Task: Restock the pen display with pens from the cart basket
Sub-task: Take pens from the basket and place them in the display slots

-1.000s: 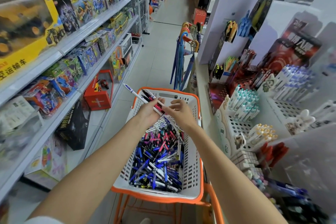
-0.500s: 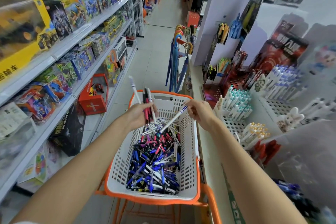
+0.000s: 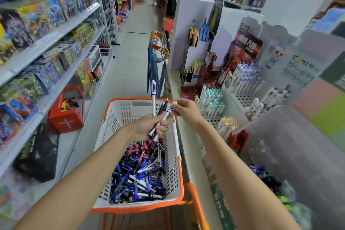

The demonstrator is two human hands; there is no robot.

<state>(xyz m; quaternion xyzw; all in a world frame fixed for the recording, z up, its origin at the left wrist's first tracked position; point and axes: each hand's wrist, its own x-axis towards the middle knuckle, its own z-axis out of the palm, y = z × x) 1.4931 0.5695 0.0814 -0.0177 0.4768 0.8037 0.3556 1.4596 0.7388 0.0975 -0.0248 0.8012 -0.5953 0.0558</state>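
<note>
1. The left hand (image 3: 147,127) was curled round a bunch of pens (image 3: 162,110), as it had been half a second earlier. It had moved from over the cart basket's far left part to above its far right corner.
2. In that bunch, one white pen with a blue band stood upright above the basket's far rim, and a few black pens leaned right of it.
3. The right hand (image 3: 186,112) had closed in from the basket's right side. Earlier it held a white pen (image 3: 166,115) on its own, well apart from the left hand. Now thumb and fingertips pinched that pen's upper end while its lower part lay within the left hand's grip.
4. The two hands had thus come nearly together, just above the basket's right rim.
5. The cart basket (image 3: 119,117), white with an orange rim, stayed where it was on the cart, with a heap of loose pens (image 3: 138,172), mostly blue, black and pink, in its near half.
6. The pen display (image 3: 240,99) stood on the worktop right of the basket, with teal-capped pens (image 3: 211,99) in its nearest rack. Neither hand touched it.
7. Beyond the basket's far rim hung umbrellas (image 3: 155,65). Left of the basket ran shelves (image 3: 56,31) of boxed toys.
</note>
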